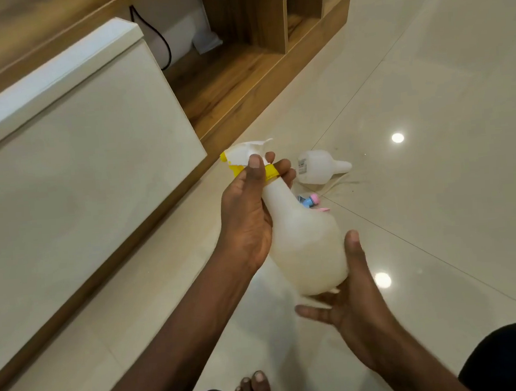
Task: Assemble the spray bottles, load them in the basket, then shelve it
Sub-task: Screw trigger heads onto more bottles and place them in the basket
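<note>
Assembly step, looks like. Left hand wrapped round neck of spray bottle, thumb on yellow-white trigger head; right hand cupping base, fingers spread. Bottle mid-frame, tilted toward 11 o'clock. Next probably: twist head tight. Second bottle lying on floor at 1 o'clock, capless, blue-pink head beside it. Basket nowhere in view, can't tell if head fully seated.

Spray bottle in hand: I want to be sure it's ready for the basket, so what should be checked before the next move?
1. Left hand grip round the neck and yellow collar: ok.
2. Right hand supporting the bottle base: ok.
3. Spray head seated on the bottle: ok; fully tightened: cannot tell.
4. Basket in view: not ok.
5. Second bottle assembled: not ok, lying headless on the floor.
6. Pink and blue head on the floor: not ok.
</note>
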